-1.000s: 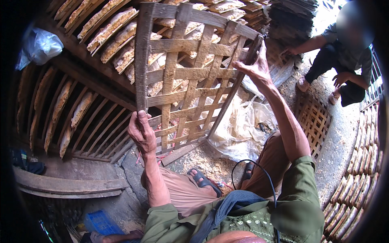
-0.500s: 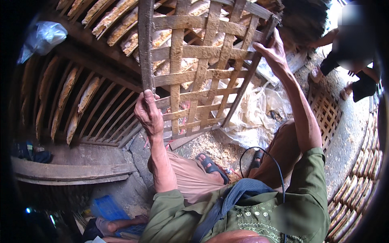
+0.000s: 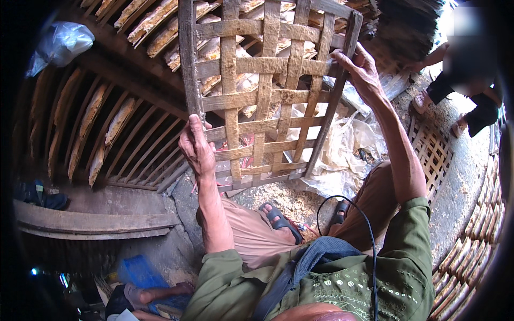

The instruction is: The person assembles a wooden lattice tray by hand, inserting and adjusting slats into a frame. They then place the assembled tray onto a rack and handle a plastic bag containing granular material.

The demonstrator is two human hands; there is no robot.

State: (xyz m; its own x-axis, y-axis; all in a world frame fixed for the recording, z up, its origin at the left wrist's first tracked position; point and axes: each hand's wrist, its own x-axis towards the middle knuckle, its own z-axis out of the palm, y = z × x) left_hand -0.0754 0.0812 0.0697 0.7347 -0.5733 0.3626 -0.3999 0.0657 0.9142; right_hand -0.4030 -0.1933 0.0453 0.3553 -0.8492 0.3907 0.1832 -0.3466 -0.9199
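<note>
Both hands hold up a woven bamboo tray (image 3: 262, 65), a lattice of flat strips in a dark wooden frame with crumbs stuck to it. Around the lower part of its left frame bar, my left hand (image 3: 197, 145) is closed, thumb pointing up along the bar. My right hand (image 3: 360, 68) grips the right frame bar near its upper end. Through the gaps in the lattice I see stacked trays (image 3: 160, 28) with pale, orange-flecked slabs behind it. The tray's top edge runs partly out of the picture.
A slatted wooden rack (image 3: 139, 136) stands at the left, a clear plastic bag (image 3: 67, 43) above it. Crumpled plastic sheeting (image 3: 348, 144) lies beyond my knees. Another woven tray (image 3: 430, 155) rests on the floor at right, near another person (image 3: 474, 69). Rows of loaded trays (image 3: 460, 267) line the right edge.
The bamboo tray has turned slightly to face me more squarely, its right frame bar tilting less and its lower right corner shifting right. Both hands keep their hold.
</note>
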